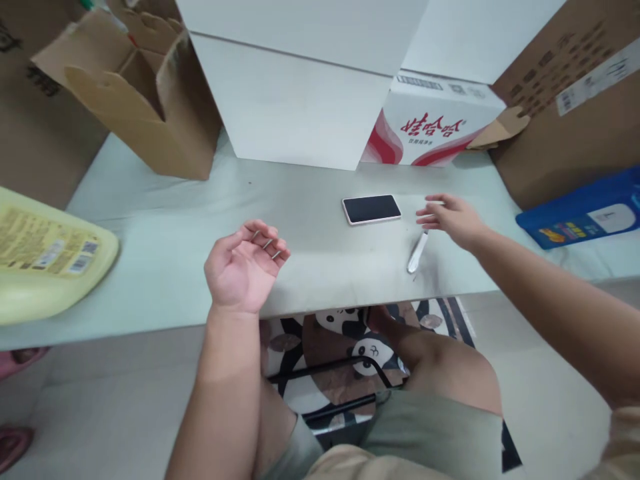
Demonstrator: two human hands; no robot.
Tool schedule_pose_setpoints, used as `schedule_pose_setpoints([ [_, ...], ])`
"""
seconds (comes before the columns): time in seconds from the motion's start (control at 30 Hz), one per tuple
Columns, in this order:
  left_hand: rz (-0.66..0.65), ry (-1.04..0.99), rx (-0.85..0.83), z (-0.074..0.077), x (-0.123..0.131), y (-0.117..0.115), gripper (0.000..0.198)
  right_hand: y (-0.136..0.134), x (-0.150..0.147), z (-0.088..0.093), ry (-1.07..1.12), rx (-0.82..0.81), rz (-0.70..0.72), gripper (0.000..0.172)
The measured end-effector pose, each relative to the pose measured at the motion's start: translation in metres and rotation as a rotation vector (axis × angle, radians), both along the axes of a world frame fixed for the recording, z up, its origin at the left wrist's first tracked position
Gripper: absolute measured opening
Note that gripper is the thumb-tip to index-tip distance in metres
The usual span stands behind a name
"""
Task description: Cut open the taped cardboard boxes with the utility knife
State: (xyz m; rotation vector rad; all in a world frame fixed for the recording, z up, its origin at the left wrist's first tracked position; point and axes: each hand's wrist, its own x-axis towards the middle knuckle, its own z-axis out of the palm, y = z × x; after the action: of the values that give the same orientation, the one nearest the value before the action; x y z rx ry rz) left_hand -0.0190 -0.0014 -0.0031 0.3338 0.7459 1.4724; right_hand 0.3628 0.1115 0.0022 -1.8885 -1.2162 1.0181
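Observation:
My left hand (246,265) is raised palm up near the front edge of the table, its fingers slightly curled and apart with nothing in them. To the right, my right hand (449,219) hovers with fingers stretched out, also holding nothing. Just below its fingertips lies a slim white and silver tool (417,252), perhaps a folded knife; its kind is hard to make out. A smartphone (372,209) with a dark screen and pale rim lies flat between the two hands, closer to the right one.
A pale green table (165,267) runs across the view. Behind stand an open cardboard box (185,107), a tall white box (295,100) and a white-red carton (430,127). A yellow bottle (55,260) is at left, a blue package (585,210) at right. Below lies a panda-patterned mat (345,333).

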Motion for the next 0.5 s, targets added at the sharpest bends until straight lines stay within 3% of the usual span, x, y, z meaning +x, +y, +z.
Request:
schedule_pose_setpoints([
  [0.1, 0.062, 0.012, 0.014, 0.000, -0.005, -0.005, 0.017, 0.009, -0.083, 0.003, -0.055, -0.020, 0.219, 0.024],
  [0.2, 0.085, 0.060, 0.013, 0.000, -0.010, -0.008, 0.017, 0.024, -0.167, -0.001, -0.156, 0.059, 0.497, 0.037],
  [0.37, 0.122, 0.123, 0.008, 0.000, -0.020, -0.009, 0.021, 0.051, -0.299, 0.001, -0.379, 0.491, 0.863, 0.044],
  [0.5, 0.125, 0.144, 0.012, 0.001, -0.030, -0.009, 0.018, 0.061, -0.386, 0.024, -0.502, 0.683, 0.999, 0.038],
])
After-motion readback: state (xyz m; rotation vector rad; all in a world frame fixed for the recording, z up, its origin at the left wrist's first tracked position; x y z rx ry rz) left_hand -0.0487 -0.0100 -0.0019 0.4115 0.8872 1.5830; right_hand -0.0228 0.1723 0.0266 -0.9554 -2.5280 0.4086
